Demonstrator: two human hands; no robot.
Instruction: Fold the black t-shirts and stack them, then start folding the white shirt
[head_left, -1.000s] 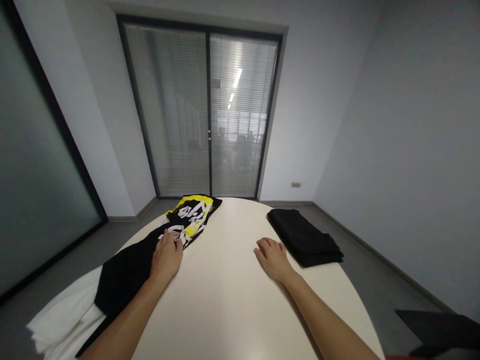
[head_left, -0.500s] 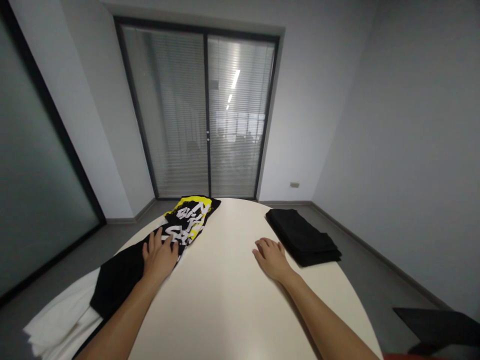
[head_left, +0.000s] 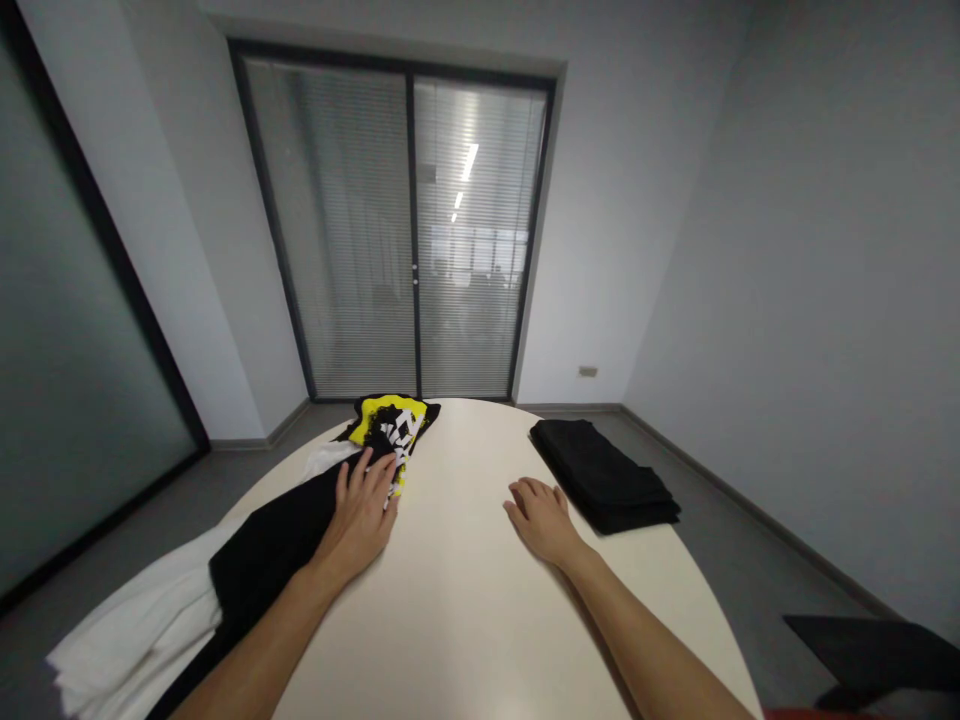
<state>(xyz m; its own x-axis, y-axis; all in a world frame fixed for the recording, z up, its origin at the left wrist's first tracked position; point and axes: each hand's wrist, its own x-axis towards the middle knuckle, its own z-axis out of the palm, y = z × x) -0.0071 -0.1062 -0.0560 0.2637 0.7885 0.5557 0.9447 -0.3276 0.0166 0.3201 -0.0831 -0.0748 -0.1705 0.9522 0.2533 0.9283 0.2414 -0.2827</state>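
Observation:
My left hand (head_left: 360, 525) lies on a black piece of clothing (head_left: 274, 545) at the left side of the table, its fingers spread over the cloth. Just beyond the fingertips lies a black cloth with a yellow and white print (head_left: 382, 415), partly hidden by the hand. White cloth (head_left: 150, 620) lies under the black piece and hangs over the table's left edge. My right hand (head_left: 541, 520) rests on the bare tabletop, holding nothing, its fingers slightly bent and apart. Close beside it on the right is a folded black cloth stack (head_left: 600, 475).
The round cream table (head_left: 465, 600) fills the lower middle. A dark flat object (head_left: 877, 645) stands low at the right, beyond the table edge. Ahead are a glass partition with blinds (head_left: 480, 300) and pale walls (head_left: 795, 300).
My left hand has moved right and a little nearer. The black clothing has shifted right with it, covering more of the printed part and baring some white cloth behind. My right hand stays put.

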